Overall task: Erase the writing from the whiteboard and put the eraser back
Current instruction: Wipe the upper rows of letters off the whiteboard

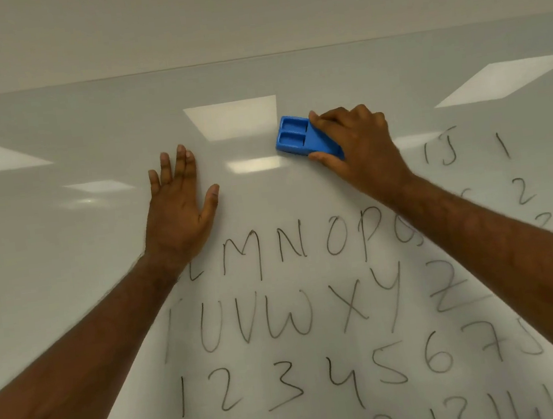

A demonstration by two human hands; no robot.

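Observation:
A glossy whiteboard fills the view. Black handwriting covers its lower middle and right: rows of letters from L to Z, then numbers. A few more marks sit at the right, "IJ" and a column of digits. My right hand grips a blue plastic eraser and presses it flat on the board above the letter rows, where the surface looks wiped. My left hand lies flat on the board with fingers spread, left of the eraser and just above the "L M" row.
The top edge of the board runs across the upper part of the view, with a plain wall above it. Ceiling lights reflect on the board as bright patches. No tray or ledge is in view.

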